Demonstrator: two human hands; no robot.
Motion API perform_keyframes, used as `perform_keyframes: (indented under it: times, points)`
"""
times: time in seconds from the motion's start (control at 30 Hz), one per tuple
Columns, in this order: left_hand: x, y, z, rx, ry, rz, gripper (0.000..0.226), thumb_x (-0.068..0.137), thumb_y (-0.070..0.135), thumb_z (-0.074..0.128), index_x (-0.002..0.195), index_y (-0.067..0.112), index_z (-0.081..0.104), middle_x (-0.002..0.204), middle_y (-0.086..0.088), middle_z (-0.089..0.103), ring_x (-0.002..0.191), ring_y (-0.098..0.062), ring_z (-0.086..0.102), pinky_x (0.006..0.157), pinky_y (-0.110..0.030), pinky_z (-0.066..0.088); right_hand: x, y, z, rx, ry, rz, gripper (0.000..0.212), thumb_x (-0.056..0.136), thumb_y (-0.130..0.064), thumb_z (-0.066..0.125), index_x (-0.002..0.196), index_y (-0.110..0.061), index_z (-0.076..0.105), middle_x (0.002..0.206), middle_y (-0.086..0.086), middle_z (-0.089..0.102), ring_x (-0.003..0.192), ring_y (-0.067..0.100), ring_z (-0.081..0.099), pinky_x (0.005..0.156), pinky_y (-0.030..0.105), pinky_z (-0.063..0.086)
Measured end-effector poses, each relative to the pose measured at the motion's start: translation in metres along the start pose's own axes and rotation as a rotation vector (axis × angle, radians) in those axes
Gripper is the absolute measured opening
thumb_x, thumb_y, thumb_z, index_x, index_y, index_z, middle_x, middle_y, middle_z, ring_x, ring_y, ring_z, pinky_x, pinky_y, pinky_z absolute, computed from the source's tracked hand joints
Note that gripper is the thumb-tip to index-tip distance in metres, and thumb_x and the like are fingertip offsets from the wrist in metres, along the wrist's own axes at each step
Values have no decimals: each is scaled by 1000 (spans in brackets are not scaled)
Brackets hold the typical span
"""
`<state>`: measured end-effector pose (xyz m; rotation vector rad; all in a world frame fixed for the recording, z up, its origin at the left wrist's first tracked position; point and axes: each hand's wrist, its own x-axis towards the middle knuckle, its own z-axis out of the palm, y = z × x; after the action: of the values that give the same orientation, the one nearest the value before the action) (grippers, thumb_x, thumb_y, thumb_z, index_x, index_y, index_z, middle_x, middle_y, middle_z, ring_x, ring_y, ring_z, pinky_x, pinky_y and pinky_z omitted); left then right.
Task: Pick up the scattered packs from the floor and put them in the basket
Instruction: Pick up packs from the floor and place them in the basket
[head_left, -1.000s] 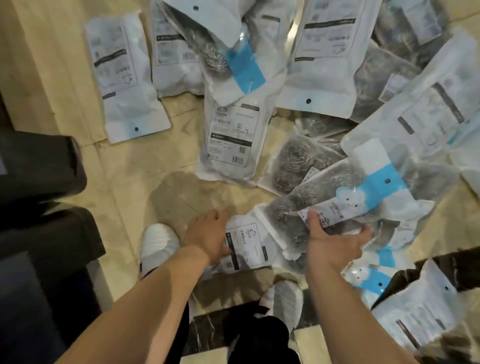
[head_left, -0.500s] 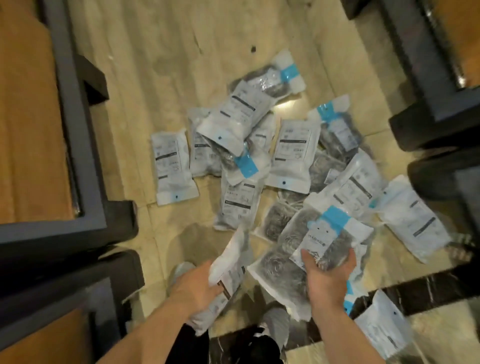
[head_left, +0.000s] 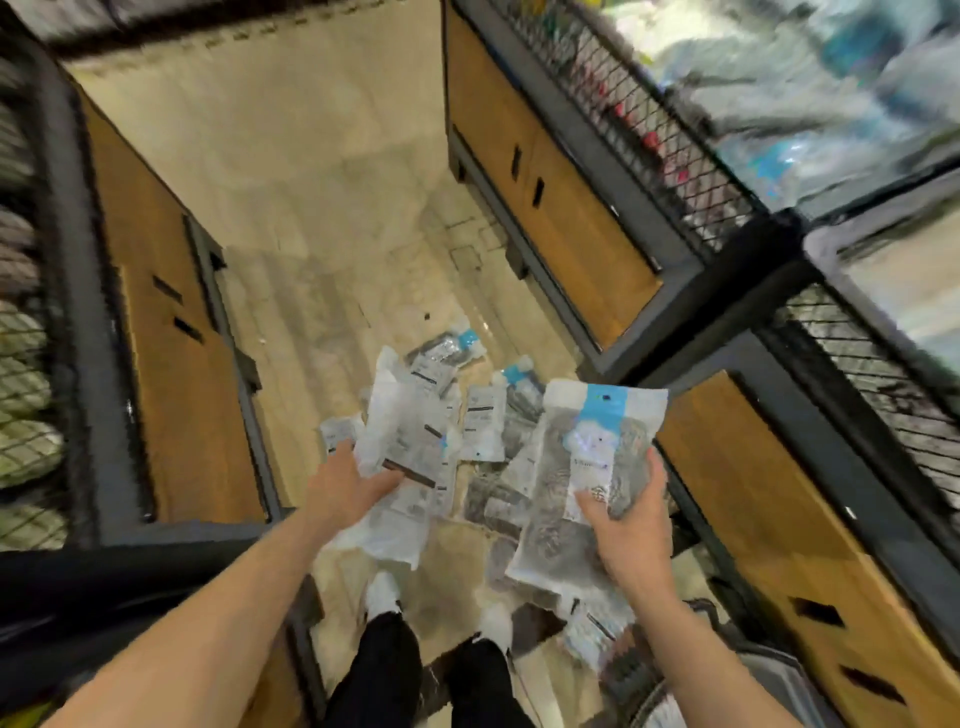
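A white pack (head_left: 402, 457) is clamped in the left hand (head_left: 340, 486) and a blue-banded scourer pack (head_left: 597, 467) in the right hand (head_left: 631, 535), both lifted clear, presumably for carrying. More packs (head_left: 485, 423) lie scattered on the floor (head_left: 311, 208) between the cabinets. The mesh basket (head_left: 675, 135) is seen at upper right.

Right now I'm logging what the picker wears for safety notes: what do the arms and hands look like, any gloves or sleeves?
Both forearms are bare up to the bottom edge of the picture; no sleeve shows. The left hand and the right hand wear no gloves, and no watch, band or ring can be made out, though the picture is soft. Below them are black trousers and white shoes.
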<state>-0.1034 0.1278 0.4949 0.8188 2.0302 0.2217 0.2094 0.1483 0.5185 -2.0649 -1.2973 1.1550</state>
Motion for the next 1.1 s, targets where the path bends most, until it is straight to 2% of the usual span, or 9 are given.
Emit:
perform_keyframes:
  times: [0.2, 0.3, 0.43, 0.5, 0.57, 0.63, 0.77, 0.97, 1.1]
  points:
    - [-55, 63, -34, -146, -19, 234, 27, 79, 20, 71, 101, 22, 55, 89, 2, 66, 71, -9, 61, 57, -26, 49, -60, -24, -66, -30, 252, -26, 95, 79, -43, 75, 148, -41, 10, 151, -5, 40, 132, 24, 47, 97, 53, 48]
    - [-66, 80, -41, -145, -84, 341, 25, 81, 12, 68, 104, 19, 59, 92, 1, 70, 75, -10, 64, 62, -24, 48, -84, -34, -73, 41, 352, 13, 96, 78, -38, 78, 149, -39, 13, 151, -5, 40, 133, 22, 45, 99, 54, 47]
    - [-68, 89, -48, -116, -188, 399, 50, 68, 32, 72, 114, 16, 63, 104, -3, 73, 87, -20, 70, 80, -36, 58, -119, -36, -64, 164, 452, 72, 96, 78, -34, 79, 148, -39, 14, 149, -3, 42, 130, 23, 48, 97, 53, 50]
    - [-72, 92, -49, -83, -254, 425, 40, 72, 30, 73, 107, 14, 63, 103, -4, 73, 87, -22, 70, 85, -40, 57, -137, -32, -59, 188, 488, 94, 95, 79, -32, 78, 149, -37, 15, 149, -2, 42, 129, 24, 49, 95, 50, 51]
    - [-78, 95, -46, -38, -303, 464, 23, 83, 17, 68, 105, 15, 62, 103, -7, 71, 86, -22, 68, 80, -34, 55, -157, -20, -55, 197, 551, 140, 94, 80, -30, 78, 150, -34, 16, 149, -2, 42, 128, 24, 49, 95, 47, 51]
    - [-79, 98, -35, -18, -366, 506, 28, 85, 16, 68, 112, 14, 61, 106, -7, 69, 83, -18, 67, 71, -30, 54, -180, -4, -53, 220, 631, 202, 94, 80, -29, 78, 151, -33, 17, 149, -2, 42, 130, 24, 47, 98, 45, 49]
    - [-90, 103, -3, 80, -506, 566, 47, 77, 29, 78, 120, 16, 61, 113, -2, 71, 95, -21, 68, 85, -39, 56, -238, 35, -56, 238, 740, 353, 96, 79, -31, 78, 152, -34, 15, 151, -1, 40, 133, 25, 44, 101, 47, 47]
    - [-151, 110, 63, 218, -675, 639, 30, 81, 13, 77, 109, 9, 66, 104, -7, 70, 86, -24, 66, 74, -32, 52, -332, 97, -69, 301, 924, 574, 94, 80, -28, 78, 153, -27, 19, 150, 4, 42, 131, 29, 47, 100, 44, 44]
    - [-181, 111, 115, 283, -709, 627, 45, 72, 27, 84, 111, 11, 67, 102, -3, 72, 90, -29, 69, 82, -46, 58, -380, 137, -77, 401, 987, 690, 92, 82, -25, 75, 153, -29, 17, 152, 5, 39, 124, 30, 51, 92, 43, 49]
